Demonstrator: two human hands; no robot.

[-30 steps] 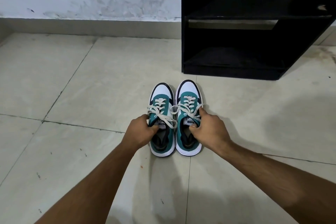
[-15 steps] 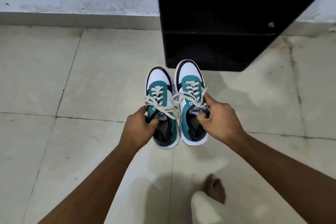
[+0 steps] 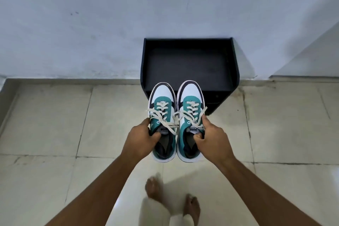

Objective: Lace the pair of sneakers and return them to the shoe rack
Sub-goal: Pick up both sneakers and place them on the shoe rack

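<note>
The left hand [image 3: 141, 138] is closed around the collar of the left sneaker [image 3: 163, 124], and the right hand [image 3: 211, 140] grips the collar of the right sneaker [image 3: 190, 121] the same way. Both laced teal-and-white shoes are held side by side off the tiled floor [image 3: 55, 124], toes pointing at the black shoe rack [image 3: 189, 64], just in front of its top shelf. Two bare feet [image 3: 191, 205] stand on the floor below the shoes.

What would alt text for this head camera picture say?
Two bare hands, left hand and right hand, each hold a laced teal-and-white sneaker, left sneaker and right sneaker, above a tiled floor, toes toward a black shoe rack against a wall.
</note>
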